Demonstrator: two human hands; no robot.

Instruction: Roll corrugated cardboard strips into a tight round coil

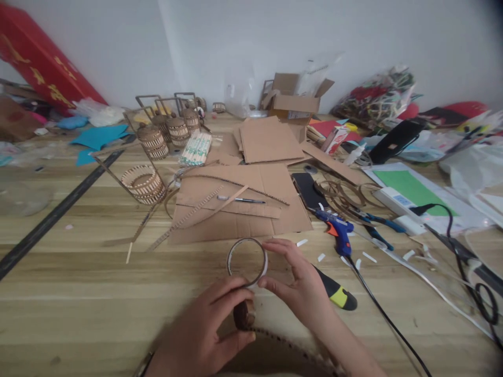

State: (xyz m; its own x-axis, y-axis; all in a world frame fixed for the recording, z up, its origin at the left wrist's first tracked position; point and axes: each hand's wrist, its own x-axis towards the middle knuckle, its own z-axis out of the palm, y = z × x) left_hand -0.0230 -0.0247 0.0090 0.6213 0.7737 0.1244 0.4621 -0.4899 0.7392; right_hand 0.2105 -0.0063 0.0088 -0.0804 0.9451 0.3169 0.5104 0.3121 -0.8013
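My right hand (302, 283) pinches the right side of a thin ring (228, 256) that looks like an empty tape core, thumb and fingers on its rim. Close by, my left hand (208, 327) is closed, its fingertips at the ring's lower edge. Between its fingers and thumb sits a small dark brown round piece (243, 314), partly hidden by the fingers. A corrugated cardboard strip (286, 345) runs from beside my left thumb toward the lower right, passing under my right forearm.
A cardboard sheet (298, 220) lies ahead, bearing strips and a pen (241, 199). To the right are a blue glue gun (338, 233), a utility knife (341, 297), pliers (377, 230) and a black cable. Woven-look baskets (143, 184) stand at the left.
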